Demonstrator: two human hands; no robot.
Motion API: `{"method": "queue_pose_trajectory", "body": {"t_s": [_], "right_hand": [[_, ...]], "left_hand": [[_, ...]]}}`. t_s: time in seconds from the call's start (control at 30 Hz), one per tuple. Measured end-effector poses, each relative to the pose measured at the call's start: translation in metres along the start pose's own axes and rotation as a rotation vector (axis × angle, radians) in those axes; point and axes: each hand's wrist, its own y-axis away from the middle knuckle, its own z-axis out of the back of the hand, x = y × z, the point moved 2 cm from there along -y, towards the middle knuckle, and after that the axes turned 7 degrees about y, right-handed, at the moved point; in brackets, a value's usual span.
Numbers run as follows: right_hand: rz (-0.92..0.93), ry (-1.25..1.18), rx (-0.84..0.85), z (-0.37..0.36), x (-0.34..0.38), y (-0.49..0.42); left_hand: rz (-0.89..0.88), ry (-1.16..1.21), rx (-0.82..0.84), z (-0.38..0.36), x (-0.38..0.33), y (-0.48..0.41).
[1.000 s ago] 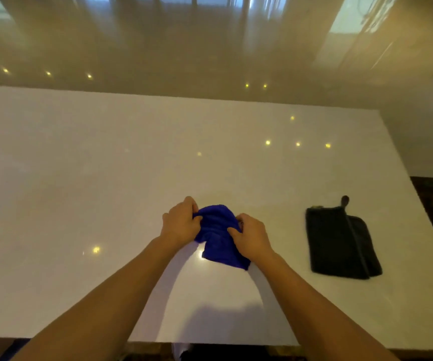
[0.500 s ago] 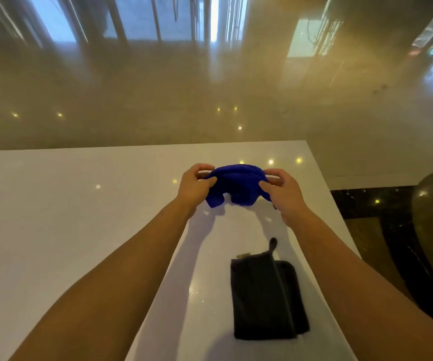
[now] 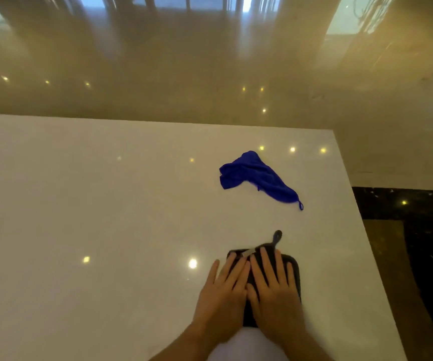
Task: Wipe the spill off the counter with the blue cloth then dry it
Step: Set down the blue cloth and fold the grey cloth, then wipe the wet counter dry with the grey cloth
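Note:
The blue cloth (image 3: 258, 177) lies crumpled and loose on the white counter (image 3: 106, 204), near its far right corner, with no hand on it. Closer to me, a folded black cloth (image 3: 294, 267) with a hanging loop lies flat near the counter's right edge. My left hand (image 3: 223, 293) and my right hand (image 3: 275, 290) rest side by side, palms down and fingers spread, flat on the black cloth and covering most of it. I see no spill on the counter.
The counter's right edge (image 3: 366, 243) drops to a dark polished floor (image 3: 418, 243). Beyond the far edge, a glossy brown floor (image 3: 210, 74) reflects windows and ceiling lights. Small light reflections dot the white top.
Both hands have let go of the blue cloth, which now lies on the counter further away. They have pulled back toward me and come down flat on the black cloth.

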Motion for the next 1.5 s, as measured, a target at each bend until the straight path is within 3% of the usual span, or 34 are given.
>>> {"method": "queue_pose_trajectory", "body": {"t_s": [0.07, 0.27, 0.33, 0.47, 0.57, 0.63, 0.8, 0.9, 0.97, 1.1, 1.23, 1.33, 1.4, 1.5], "right_hand": [[-0.005, 0.004, -0.006, 0.022, 0.000, -0.039], [0.006, -0.011, -0.120, 0.091, 0.070, -0.171], [0.033, 0.008, -0.155, 0.086, 0.098, -0.154], [0.114, -0.073, -0.113, 0.033, 0.122, -0.026], [0.153, -0.013, -0.066, 0.017, 0.085, 0.030], [0.153, 0.027, -0.068, 0.027, 0.044, 0.016], [-0.162, 0.092, -0.056, 0.091, -0.004, -0.148], [-0.247, 0.081, -0.111, 0.108, 0.038, -0.219], [-0.123, 0.057, -0.176, 0.089, 0.096, -0.197], [0.408, 0.010, -0.108, 0.010, 0.221, -0.034], [0.615, 0.092, -0.056, -0.002, 0.207, -0.003], [0.458, 0.018, -0.141, 0.037, 0.144, -0.077], [0.172, 0.063, -0.216, 0.072, 0.095, -0.163], [-0.259, -0.010, -0.182, 0.126, 0.047, -0.286]], "left_hand": [[-0.025, -0.101, -0.047, 0.024, 0.019, -0.032], [0.209, -0.305, -0.202, 0.139, 0.100, -0.076], [0.199, -0.248, -0.266, 0.138, 0.109, -0.042], [0.109, -0.201, -0.180, 0.067, 0.097, 0.063], [-0.068, -0.238, -0.038, 0.039, 0.086, 0.100], [-0.087, -0.201, -0.083, 0.057, 0.100, 0.088], [0.653, -0.003, -0.453, 0.146, 0.213, 0.053], [0.848, 0.023, -0.461, 0.160, 0.264, 0.063], [0.845, 0.012, -0.468, 0.155, 0.272, 0.064], [0.826, 0.021, -0.471, 0.155, 0.267, 0.063], [0.809, 0.030, -0.474, 0.157, 0.266, 0.066], [0.813, 0.026, -0.463, 0.159, 0.265, 0.063], [0.826, 0.030, -0.451, 0.159, 0.264, 0.064], [0.787, 0.028, -0.474, 0.156, 0.269, 0.063]]}}
